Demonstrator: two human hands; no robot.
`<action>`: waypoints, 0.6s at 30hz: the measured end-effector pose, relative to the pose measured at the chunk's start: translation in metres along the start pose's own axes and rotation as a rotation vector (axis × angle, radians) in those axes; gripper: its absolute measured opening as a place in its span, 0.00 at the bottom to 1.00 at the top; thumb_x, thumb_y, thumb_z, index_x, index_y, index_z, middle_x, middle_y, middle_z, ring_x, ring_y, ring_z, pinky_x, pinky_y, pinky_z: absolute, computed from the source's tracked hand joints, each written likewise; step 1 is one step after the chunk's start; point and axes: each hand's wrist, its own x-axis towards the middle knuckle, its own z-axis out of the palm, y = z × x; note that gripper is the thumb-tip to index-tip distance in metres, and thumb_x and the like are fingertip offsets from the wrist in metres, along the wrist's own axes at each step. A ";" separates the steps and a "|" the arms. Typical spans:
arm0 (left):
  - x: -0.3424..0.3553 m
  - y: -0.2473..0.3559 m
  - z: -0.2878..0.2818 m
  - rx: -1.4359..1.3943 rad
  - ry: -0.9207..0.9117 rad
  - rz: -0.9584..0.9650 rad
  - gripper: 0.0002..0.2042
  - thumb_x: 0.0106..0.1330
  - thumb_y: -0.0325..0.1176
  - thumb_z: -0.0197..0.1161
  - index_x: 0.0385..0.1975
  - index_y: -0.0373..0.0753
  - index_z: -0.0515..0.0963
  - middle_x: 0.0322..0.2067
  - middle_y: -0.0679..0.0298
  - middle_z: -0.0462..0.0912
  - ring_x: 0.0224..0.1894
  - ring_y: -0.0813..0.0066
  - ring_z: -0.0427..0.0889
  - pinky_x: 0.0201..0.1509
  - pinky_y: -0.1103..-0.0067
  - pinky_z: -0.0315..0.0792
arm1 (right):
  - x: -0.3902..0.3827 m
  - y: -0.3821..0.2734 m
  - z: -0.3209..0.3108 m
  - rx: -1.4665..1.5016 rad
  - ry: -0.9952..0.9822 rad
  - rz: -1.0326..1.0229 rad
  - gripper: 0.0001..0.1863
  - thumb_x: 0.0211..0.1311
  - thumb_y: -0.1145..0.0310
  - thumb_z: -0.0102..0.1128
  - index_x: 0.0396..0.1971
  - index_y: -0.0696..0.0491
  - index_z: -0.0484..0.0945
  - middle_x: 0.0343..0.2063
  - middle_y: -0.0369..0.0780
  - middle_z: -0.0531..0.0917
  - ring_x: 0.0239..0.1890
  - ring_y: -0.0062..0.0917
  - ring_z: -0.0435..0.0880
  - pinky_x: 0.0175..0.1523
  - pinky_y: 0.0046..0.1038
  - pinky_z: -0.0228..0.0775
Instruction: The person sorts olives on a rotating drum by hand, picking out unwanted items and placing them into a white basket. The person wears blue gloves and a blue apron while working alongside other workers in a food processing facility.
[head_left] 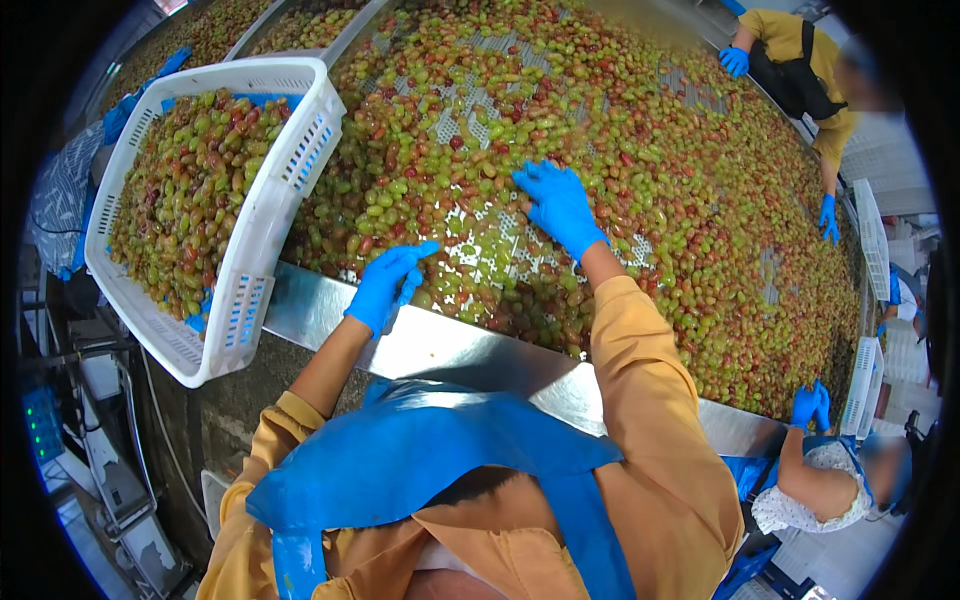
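Observation:
My left hand, in a blue glove, hovers over the metal rim at the near edge of a perforated white surface. Its index finger stretches to the right, apart from the thumb, and no object shows in it. Farther right, my right hand, gloved alike, reaches over loose grapes with its fingers extended. The fingertips are at the grapes; whether they touch any is hard to make out. Green and reddish grapes cover most of the surface, thinner between my hands, where its holes show.
A white plastic crate with a blue liner, heaped with grapes, stands at my left. The shiny metal rim runs along my front. Co-workers with blue gloves stand at the far right and right. White crates line the right edge.

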 end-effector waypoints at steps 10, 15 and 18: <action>0.010 -0.018 -0.041 0.547 0.061 0.163 0.14 0.69 0.35 0.51 0.51 0.42 0.76 0.34 0.67 0.81 0.29 0.83 0.75 0.34 0.83 0.72 | -0.087 0.128 -0.023 -0.111 -0.178 0.814 0.19 0.52 0.72 0.55 0.46 0.44 0.79 0.50 0.44 0.77 0.46 0.37 0.79 0.49 0.33 0.72; 0.010 -0.012 -0.044 0.531 0.070 0.184 0.13 0.69 0.33 0.50 0.50 0.43 0.77 0.43 0.63 0.81 0.30 0.81 0.77 0.34 0.83 0.73 | -0.032 0.109 0.007 0.444 0.218 0.693 0.15 0.55 0.70 0.55 0.43 0.47 0.80 0.44 0.45 0.80 0.44 0.38 0.79 0.49 0.34 0.71; 0.013 -0.018 -0.059 0.623 0.096 0.208 0.14 0.68 0.32 0.50 0.50 0.44 0.77 0.40 0.64 0.81 0.29 0.82 0.77 0.34 0.83 0.73 | 0.033 0.063 0.012 0.614 0.115 0.539 0.12 0.56 0.70 0.53 0.40 0.51 0.80 0.41 0.47 0.81 0.44 0.40 0.79 0.48 0.36 0.70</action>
